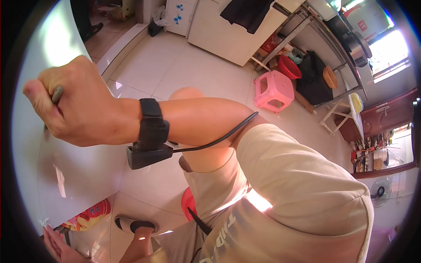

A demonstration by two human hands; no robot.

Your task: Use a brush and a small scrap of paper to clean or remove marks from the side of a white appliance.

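My right hand [77,102] is closed in a fist above the white tabletop [88,171]. A rounded grey end of a slim handle or rod [57,94] pokes out between its fingers; the rest of the object is mostly hidden by the hand. A black strap device [152,126] with a cable [223,136] is worn on that wrist. At the lower left rim, my left hand [61,246] is partly cut off by the picture edge. Its fingertips meet a small piece of clear, crumpled plastic [43,222] at the table's edge. Whether they pinch it is too small to tell.
A pink plastic stool [274,90] stands on the tiled floor, near a red basin [289,67] and a metal-framed bench [309,21]. A red and yellow bag [90,215] lies below the table edge. A slipper [123,224] is on my foot. A fan [381,191] is at right.
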